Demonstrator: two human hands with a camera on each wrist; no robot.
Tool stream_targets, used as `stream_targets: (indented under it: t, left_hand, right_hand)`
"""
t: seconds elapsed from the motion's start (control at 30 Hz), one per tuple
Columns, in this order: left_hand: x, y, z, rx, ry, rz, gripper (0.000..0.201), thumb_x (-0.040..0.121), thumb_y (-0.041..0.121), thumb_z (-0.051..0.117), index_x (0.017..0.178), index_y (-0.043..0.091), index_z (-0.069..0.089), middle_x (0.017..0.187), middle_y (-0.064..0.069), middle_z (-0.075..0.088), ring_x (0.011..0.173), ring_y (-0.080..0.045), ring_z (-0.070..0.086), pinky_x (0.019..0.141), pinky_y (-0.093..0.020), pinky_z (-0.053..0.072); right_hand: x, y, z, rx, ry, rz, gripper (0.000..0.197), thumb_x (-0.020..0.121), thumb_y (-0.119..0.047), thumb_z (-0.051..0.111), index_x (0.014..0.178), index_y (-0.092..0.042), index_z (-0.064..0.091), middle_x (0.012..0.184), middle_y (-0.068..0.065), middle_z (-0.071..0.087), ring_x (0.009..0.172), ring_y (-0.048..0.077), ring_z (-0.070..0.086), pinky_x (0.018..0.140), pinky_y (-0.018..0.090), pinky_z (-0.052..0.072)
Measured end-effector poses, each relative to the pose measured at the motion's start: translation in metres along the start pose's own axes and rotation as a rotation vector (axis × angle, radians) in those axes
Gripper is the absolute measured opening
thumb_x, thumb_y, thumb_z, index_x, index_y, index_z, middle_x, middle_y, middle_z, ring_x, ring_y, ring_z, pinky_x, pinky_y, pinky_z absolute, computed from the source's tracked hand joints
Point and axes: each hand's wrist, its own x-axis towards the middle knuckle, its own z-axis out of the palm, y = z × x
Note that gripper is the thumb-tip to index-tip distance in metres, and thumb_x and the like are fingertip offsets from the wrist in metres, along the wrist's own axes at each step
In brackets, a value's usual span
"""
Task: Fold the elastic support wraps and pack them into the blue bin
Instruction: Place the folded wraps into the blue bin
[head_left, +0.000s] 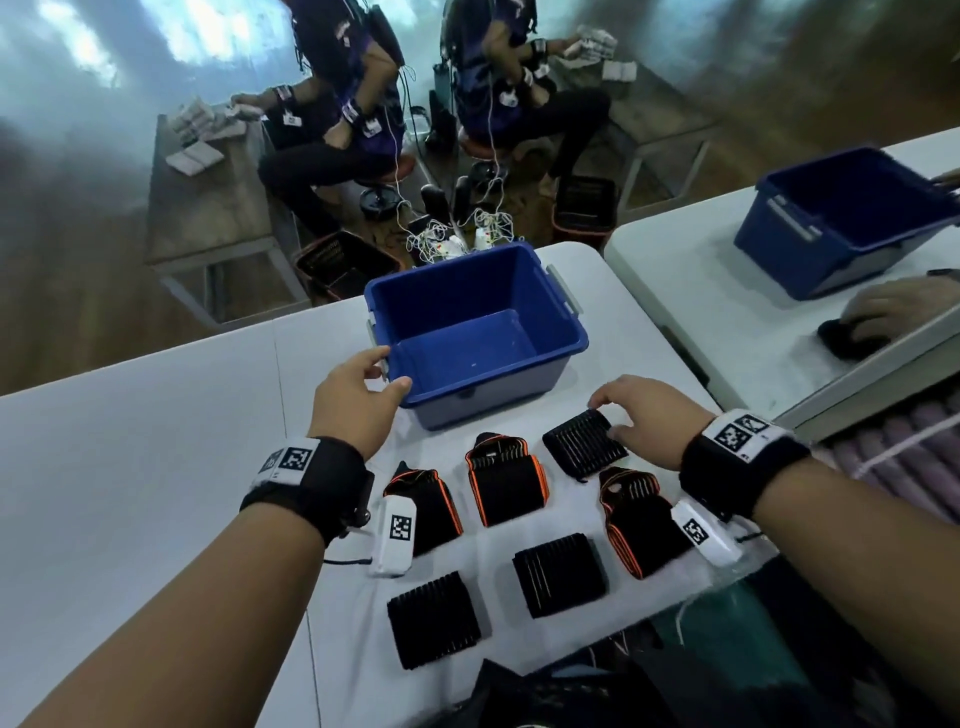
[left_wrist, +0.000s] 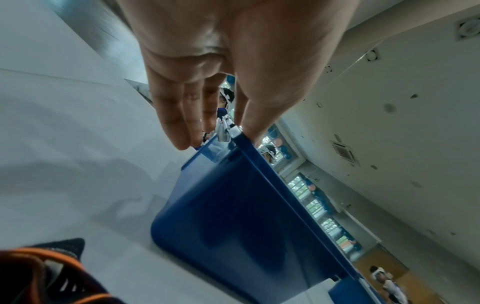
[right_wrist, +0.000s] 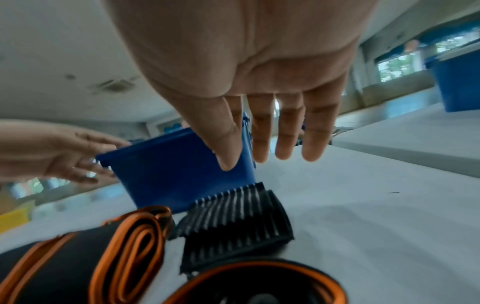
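An empty blue bin (head_left: 478, 332) stands on the white table (head_left: 130, 467). My left hand (head_left: 387, 371) is at its near-left corner, thumb on the rim, straight fingers by the grey latch (left_wrist: 226, 131). In front of the bin lie several folded wraps: black ribbed ones and black ones with orange trim (head_left: 504, 478). My right hand (head_left: 610, 415) hovers open just above the ribbed wrap (head_left: 584, 441) nearest the bin's right side. The right wrist view shows its fingers (right_wrist: 283, 144) straight and clear of that wrap (right_wrist: 233, 222).
A second blue bin (head_left: 841, 218) stands on the neighbouring table to the right, across a narrow gap. Another person's hand (head_left: 893, 306) rests there on a black wrap. A dark bag (head_left: 571, 691) lies at the table's near edge. People sit at brown tables behind.
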Motion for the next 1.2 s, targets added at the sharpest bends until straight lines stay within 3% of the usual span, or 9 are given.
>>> stream_targets:
  t: [0.23, 0.37, 0.47, 0.6, 0.77, 0.97, 1.1, 1.2]
  left_hand:
    - [0.001, 0.014, 0.004, 0.047, 0.025, -0.057, 0.046, 0.089, 0.027, 0.07, 0.135, 0.031, 0.061, 0.114, 0.005, 0.064, 0.103, -0.024, 0.067, 0.089, -0.052, 0.058]
    - [0.002, 0.02, 0.006, 0.087, 0.034, -0.072, 0.047, 0.091, 0.023, 0.068, 0.137, 0.028, 0.059, 0.122, 0.0, 0.067, 0.101, -0.025, 0.069, 0.088, -0.052, 0.059]
    - [0.001, 0.021, 0.008, 0.099, 0.042, -0.083, 0.047, 0.092, 0.023, 0.067, 0.138, 0.028, 0.059, 0.125, 0.0, 0.067, 0.102, -0.025, 0.069, 0.089, -0.052, 0.058]
    - [-0.001, 0.02, 0.01, 0.072, 0.054, -0.112, 0.048, 0.092, 0.025, 0.066, 0.139, 0.03, 0.058, 0.126, 0.002, 0.067, 0.103, -0.024, 0.07, 0.09, -0.052, 0.058]
    - [0.001, 0.021, 0.011, 0.055, 0.055, -0.123, 0.048, 0.091, 0.025, 0.067, 0.138, 0.03, 0.059, 0.125, 0.002, 0.067, 0.102, -0.025, 0.069, 0.09, -0.052, 0.058]
    - [-0.003, 0.022, 0.01, 0.031, 0.051, -0.122, 0.049, 0.091, 0.025, 0.067, 0.139, 0.029, 0.059, 0.128, 0.001, 0.065, 0.105, -0.025, 0.069, 0.09, -0.051, 0.058]
    - [-0.004, 0.023, 0.007, 0.019, 0.03, -0.134, 0.048, 0.091, 0.024, 0.068, 0.139, 0.029, 0.059, 0.13, 0.002, 0.064, 0.107, -0.024, 0.067, 0.092, -0.05, 0.058]
    - [-0.008, 0.023, 0.006, 0.009, 0.012, -0.136, 0.048, 0.088, 0.024, 0.071, 0.135, 0.031, 0.063, 0.123, 0.004, 0.066, 0.103, -0.023, 0.068, 0.092, -0.05, 0.058]
  right_hand:
    - [0.041, -0.003, 0.002, -0.158, -0.22, -0.141, 0.057, 0.079, -0.028, 0.08, 0.132, -0.028, 0.058, 0.13, -0.001, 0.061, 0.116, 0.021, 0.058, 0.099, 0.038, 0.048]
    - [0.051, -0.003, 0.003, -0.204, -0.29, -0.199, 0.046, 0.079, -0.027, 0.078, 0.123, -0.026, 0.064, 0.119, -0.001, 0.067, 0.107, 0.02, 0.061, 0.092, 0.034, 0.05]
    - [0.055, -0.001, 0.007, -0.22, -0.324, -0.195, 0.045, 0.081, -0.029, 0.077, 0.124, -0.022, 0.062, 0.117, 0.0, 0.065, 0.107, 0.022, 0.061, 0.091, 0.035, 0.051]
    - [0.055, -0.002, 0.01, -0.288, -0.364, -0.21, 0.033, 0.083, -0.033, 0.076, 0.11, -0.017, 0.065, 0.108, 0.004, 0.064, 0.099, 0.025, 0.063, 0.086, 0.039, 0.054]
    - [0.051, -0.002, 0.001, -0.27, -0.341, -0.223, 0.031, 0.083, -0.029, 0.075, 0.105, -0.019, 0.057, 0.106, 0.002, 0.061, 0.096, 0.024, 0.06, 0.083, 0.036, 0.052]
    - [0.041, -0.016, -0.073, -0.173, -0.445, -0.213, 0.024, 0.083, -0.031, 0.077, 0.095, -0.026, 0.056, 0.097, -0.004, 0.066, 0.088, 0.017, 0.063, 0.085, 0.04, 0.053]
    - [0.055, -0.05, -0.135, 0.11, -0.413, -0.321, 0.039, 0.087, -0.015, 0.076, 0.119, -0.022, 0.056, 0.103, -0.001, 0.071, 0.094, 0.024, 0.07, 0.086, 0.047, 0.058]
    - [0.084, -0.091, -0.154, 0.183, -0.395, -0.367, 0.041, 0.085, -0.008, 0.077, 0.116, -0.027, 0.056, 0.104, 0.002, 0.072, 0.094, 0.023, 0.071, 0.079, 0.044, 0.061]
